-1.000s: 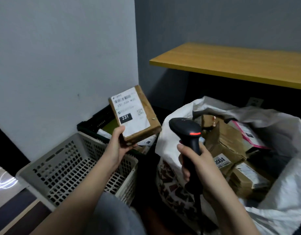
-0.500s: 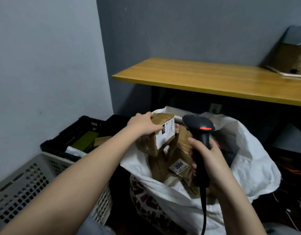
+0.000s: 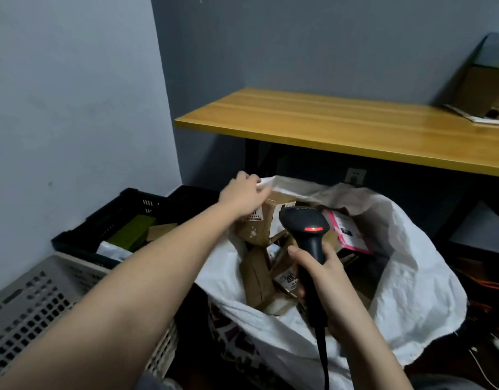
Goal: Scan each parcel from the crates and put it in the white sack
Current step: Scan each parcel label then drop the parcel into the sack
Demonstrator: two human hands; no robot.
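Left hand (image 3: 242, 194) over white sack (image 3: 411, 291) — right hand (image 3: 327, 280) gripping scanner (image 3: 304, 229)

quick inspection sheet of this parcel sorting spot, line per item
surface: wooden table behind the sack, a cardboard box at its far right end
job's things: white sack open and full of brown parcels; black crate holds a few parcels; grey crate in front of it
clutter: pink-edged packet inside the sack
grippers: left hand open, over the sack's far rim above the top parcel; right hand grips the black scanner, its red light on
cables: scanner lead hangs below the right hand; wires on the floor at right
surroundings: grey walls, wall socket under the table
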